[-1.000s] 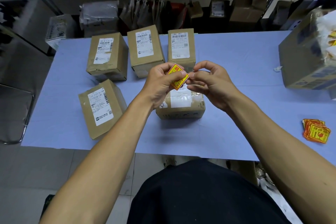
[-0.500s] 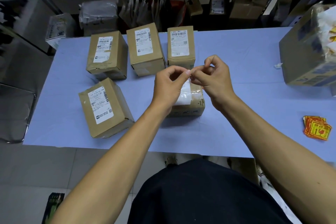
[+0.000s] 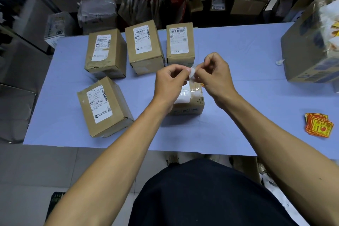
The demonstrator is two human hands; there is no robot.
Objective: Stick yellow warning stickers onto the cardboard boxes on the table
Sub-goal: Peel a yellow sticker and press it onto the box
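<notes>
Both the left hand (image 3: 169, 80) and the right hand (image 3: 213, 74) pinch a small white sticker sheet (image 3: 193, 73) just above the near brown cardboard box (image 3: 190, 101). The four other labelled cardboard boxes (image 3: 105, 52), behind and left of it, show no yellow sticker; the stack of yellow-red warning stickers (image 3: 318, 127) waits far right.

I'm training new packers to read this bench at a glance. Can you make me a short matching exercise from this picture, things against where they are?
Things:
1. stack of yellow stickers
2. white backing paper
3. large open carton
4. box under the hands

Places:
A. far right of the table
B. near right edge of the table
C. pinched between both hands
D. middle of the table, nearest the person

Pairs: 1-B, 2-C, 3-A, 4-D
</notes>
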